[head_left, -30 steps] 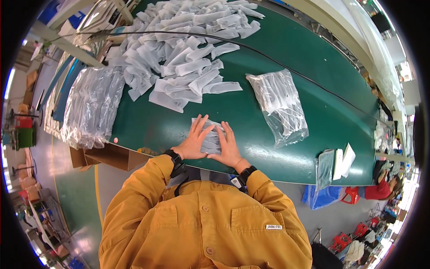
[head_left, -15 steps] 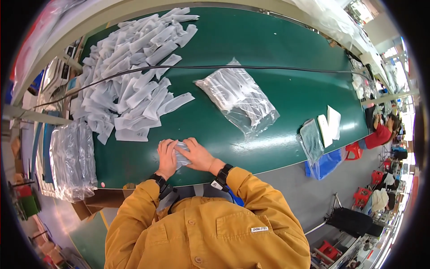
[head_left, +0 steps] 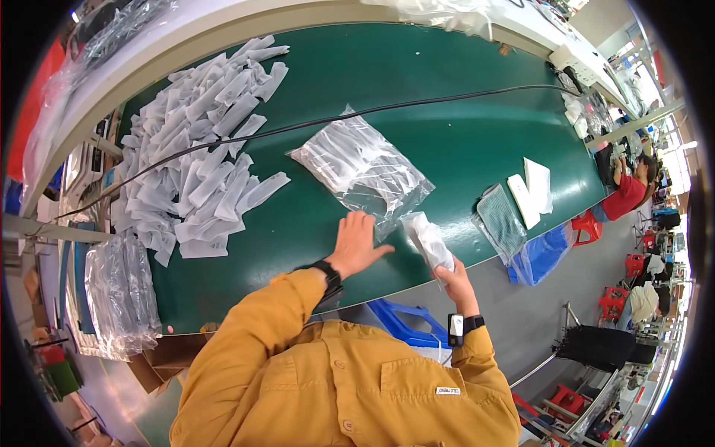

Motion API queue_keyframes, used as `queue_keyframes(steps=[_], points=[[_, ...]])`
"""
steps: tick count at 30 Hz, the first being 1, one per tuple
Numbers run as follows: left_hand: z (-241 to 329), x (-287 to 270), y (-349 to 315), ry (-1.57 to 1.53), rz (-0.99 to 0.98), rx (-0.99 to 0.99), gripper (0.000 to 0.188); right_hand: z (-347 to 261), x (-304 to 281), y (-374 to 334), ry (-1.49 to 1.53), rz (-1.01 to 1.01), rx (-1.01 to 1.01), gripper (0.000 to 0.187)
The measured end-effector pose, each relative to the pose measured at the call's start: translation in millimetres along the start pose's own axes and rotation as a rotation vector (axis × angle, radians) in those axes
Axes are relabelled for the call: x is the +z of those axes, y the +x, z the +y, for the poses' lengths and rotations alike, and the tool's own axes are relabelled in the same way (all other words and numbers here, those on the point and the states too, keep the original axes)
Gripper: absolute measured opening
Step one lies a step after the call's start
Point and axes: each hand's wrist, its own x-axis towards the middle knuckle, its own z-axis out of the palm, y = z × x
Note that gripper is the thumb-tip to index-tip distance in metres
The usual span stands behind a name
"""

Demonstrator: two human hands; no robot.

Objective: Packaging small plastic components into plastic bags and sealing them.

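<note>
My right hand (head_left: pixel 457 284) grips the lower end of a frosted white plastic packet (head_left: pixel 428 237), which tilts up over the table's near edge. What is inside the packet I cannot make out. My left hand (head_left: pixel 357 244) is open, its fingers stretched forward and its thumb out to the right. It is right beside the near end of a large clear plastic bag (head_left: pixel 357 160) full of similar white packets; whether it touches the bag I cannot tell. A big heap of loose frosted packets (head_left: pixel 186 141) covers the left part of the green table (head_left: pixel 298 246).
A black cable (head_left: pixel 328 119) stretches across above the table. Stacked clear bags (head_left: pixel 123 290) stand at the left edge. A mesh-like pouch (head_left: pixel 500 220) and two white pieces (head_left: pixel 530 195) lie at the right. A person in red (head_left: pixel 629 195) sits beyond the table's right end.
My hands were together on a packet near the front edge. They have since parted: the right has carried a packet rightward, and the left has moved right, toward the clear bag. The view has shifted.
</note>
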Motion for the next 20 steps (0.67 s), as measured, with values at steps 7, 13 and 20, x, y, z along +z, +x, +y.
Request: queue_keyframes(steps=[7,13,20], points=[[-5,32,12,-0.243,-0.193,-0.179,0.028,7,-9,62,-0.02,-0.202,0.069,0.072],[15,26,25,0.269,-0.029,0.141,0.015,-4,-7,67,0.373,-0.228,0.029,0.08],[-12,50,20,0.103,-0.197,-0.054,0.015,-5,-37,52,0.372,-0.28,0.049,0.087]])
